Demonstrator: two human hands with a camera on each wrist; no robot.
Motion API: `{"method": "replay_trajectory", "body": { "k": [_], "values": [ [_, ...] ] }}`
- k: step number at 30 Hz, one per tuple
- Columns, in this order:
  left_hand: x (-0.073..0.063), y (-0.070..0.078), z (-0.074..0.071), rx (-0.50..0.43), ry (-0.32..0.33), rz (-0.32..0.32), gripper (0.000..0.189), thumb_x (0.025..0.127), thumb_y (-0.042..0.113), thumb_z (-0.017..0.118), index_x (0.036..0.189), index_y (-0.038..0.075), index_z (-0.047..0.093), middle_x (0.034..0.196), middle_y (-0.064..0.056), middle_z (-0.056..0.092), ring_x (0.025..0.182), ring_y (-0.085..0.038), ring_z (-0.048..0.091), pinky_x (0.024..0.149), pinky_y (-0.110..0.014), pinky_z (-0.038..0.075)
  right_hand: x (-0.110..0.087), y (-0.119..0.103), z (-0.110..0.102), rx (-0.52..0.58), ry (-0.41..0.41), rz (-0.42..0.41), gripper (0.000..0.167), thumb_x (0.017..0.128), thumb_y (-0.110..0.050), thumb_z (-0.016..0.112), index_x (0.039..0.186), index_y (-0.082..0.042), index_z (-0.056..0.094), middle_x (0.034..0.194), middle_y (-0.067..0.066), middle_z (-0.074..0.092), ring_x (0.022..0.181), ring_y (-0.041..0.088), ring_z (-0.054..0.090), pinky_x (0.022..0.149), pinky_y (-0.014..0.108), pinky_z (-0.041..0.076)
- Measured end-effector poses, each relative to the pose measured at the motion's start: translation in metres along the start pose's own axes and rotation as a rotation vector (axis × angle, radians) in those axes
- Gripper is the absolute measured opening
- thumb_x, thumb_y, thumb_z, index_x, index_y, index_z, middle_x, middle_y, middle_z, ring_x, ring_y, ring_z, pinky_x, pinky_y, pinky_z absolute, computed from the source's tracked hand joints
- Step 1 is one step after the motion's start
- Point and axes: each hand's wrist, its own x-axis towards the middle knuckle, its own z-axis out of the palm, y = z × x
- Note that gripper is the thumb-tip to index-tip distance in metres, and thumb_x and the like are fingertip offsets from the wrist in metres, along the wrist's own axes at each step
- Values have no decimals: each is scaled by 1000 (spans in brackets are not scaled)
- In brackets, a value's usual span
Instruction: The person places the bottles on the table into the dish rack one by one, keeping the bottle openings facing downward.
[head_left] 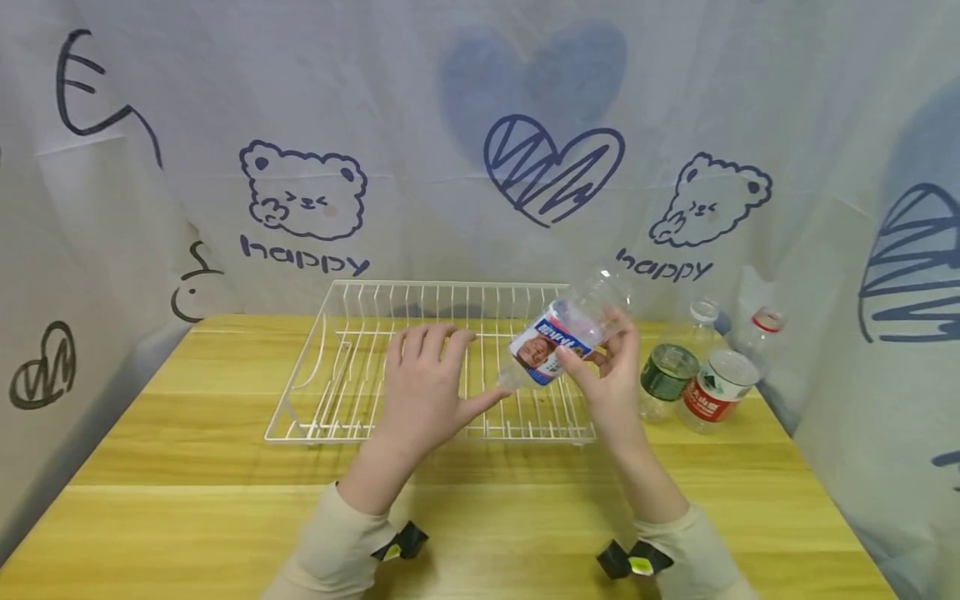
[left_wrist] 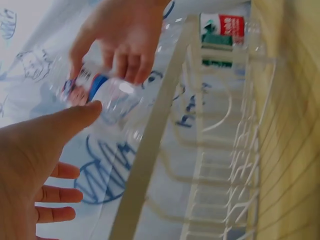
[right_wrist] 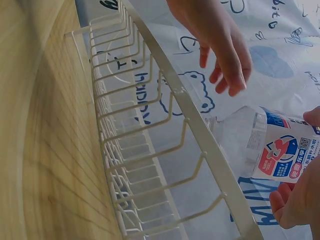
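A clear plastic bottle (head_left: 555, 337) with a blue and white label is held tilted over the rack, its neck pointing down to the left. My right hand (head_left: 611, 379) grips it around the label, thumb on the near side; in the right wrist view the bottle (right_wrist: 280, 145) shows its label between thumb and fingers. My left hand (head_left: 423, 375) is spread beside it, fingers extended, with the thumb tip right at the bottle's neck in the head view. Below both hands stands a white wire dish rack (head_left: 341, 437).
Right of the rack stand two more clear plastic bottles, one with a green label (head_left: 669, 372) and one with a red and white label (head_left: 718, 387) and a red ring at its neck. The yellow wooden table (head_left: 480, 517) meets a printed curtain (head_left: 420, 100) behind.
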Motion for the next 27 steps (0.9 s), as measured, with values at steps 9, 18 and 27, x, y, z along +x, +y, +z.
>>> {"method": "replay_trajectory", "body": {
  "k": [9,18,27],
  "values": [
    [-13,-44,-22,-1,-11,-42,81,83,79,45,119,9,61,118,-15,63,109,-37,54,100,-56,39,8,-7,-9,25,64,36,67,86,-3,69,141,-13,33,118,0,59,98,16,56,83,20,50],
    [-43,-94,-39,10,-171,-170,74,82,71,56,126,11,57,129,-15,57,123,-39,47,109,-62,28,12,-9,-15,35,67,49,64,88,-8,69,140,-16,34,120,-1,58,99,17,56,84,18,52],
    [-70,-136,-53,-66,-566,-327,83,91,68,46,156,22,23,164,-17,14,152,-40,1,113,-74,-5,13,-9,-18,23,67,40,64,87,-11,71,139,-19,34,120,-1,58,96,16,55,81,19,51]
  ]
}}
